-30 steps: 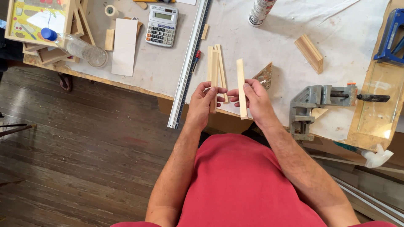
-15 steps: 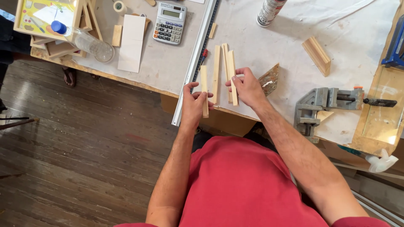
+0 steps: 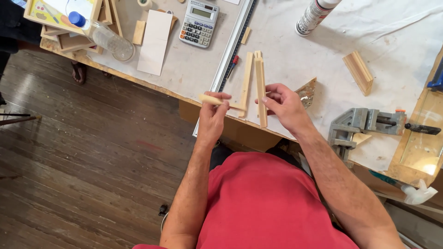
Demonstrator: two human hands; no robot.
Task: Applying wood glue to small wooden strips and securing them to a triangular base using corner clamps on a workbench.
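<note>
Currently left hand (image 3: pixel 213 117) pinches a short wood strip (image 3: pixel 221 101) crosswise at the table edge (image 3: pixel 152 87); right hand (image 3: pixel 285 105) grips a longer strip (image 3: pixel 260 90), probably resting on the tabletop. Bare cloth beyond.

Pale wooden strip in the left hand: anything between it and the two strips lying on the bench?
Nothing visible. The left hand holds the short pale wooden strip crosswise, its far end already at the two long wooden strips; the right hand steadies one.
</note>
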